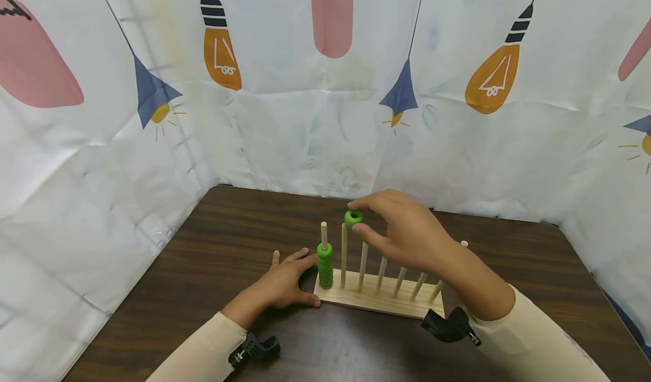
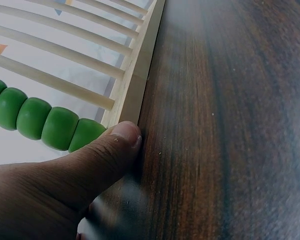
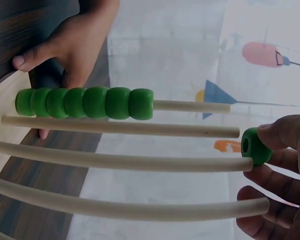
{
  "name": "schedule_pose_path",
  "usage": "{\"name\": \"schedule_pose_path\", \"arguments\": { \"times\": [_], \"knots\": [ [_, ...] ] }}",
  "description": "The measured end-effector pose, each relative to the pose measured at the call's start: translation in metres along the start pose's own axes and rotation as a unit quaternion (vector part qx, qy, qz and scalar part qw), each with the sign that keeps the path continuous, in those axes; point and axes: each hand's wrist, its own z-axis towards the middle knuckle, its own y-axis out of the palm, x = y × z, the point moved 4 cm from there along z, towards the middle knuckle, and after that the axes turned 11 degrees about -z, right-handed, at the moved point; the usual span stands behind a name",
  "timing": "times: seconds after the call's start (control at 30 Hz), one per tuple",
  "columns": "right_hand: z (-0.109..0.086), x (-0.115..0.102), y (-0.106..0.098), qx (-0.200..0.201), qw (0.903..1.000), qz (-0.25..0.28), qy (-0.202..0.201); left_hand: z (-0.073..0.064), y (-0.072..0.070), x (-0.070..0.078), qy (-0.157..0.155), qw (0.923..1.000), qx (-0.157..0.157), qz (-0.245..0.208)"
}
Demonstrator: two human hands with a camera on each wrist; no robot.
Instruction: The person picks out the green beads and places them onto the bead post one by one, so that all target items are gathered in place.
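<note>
A wooden peg stand has a pale base (image 1: 376, 305) with a row of upright pegs. Several green beads (image 1: 325, 266) are stacked on its leftmost peg. My left hand (image 1: 287, 280) holds the base at its left end, thumb at the front corner and fingers spread toward the back. Above the pegs, my right hand (image 1: 402, 226) pinches a single green bead (image 3: 257, 146) between thumb and fingers. The bead's hole shows, and it is close to the tips of the second peg (image 3: 190, 130) and third peg (image 3: 190, 163).
The stand rests on a dark wood-grain table (image 1: 244, 224). A white cloth (image 1: 285, 144) printed with hanging lamps and bulbs hangs behind and to the sides. Dark wrist mounts (image 1: 450, 325) sit on both sleeves.
</note>
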Motion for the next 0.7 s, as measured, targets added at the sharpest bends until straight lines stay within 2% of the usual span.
{"name": "schedule_pose_path", "arguments": {
  "times": [0.7],
  "knots": [
    [0.026,-0.022,0.014,-0.026,0.9995,0.015,-0.011,0.001,0.0,0.0,0.009,1.0,-0.001,0.0]
  ]
}}
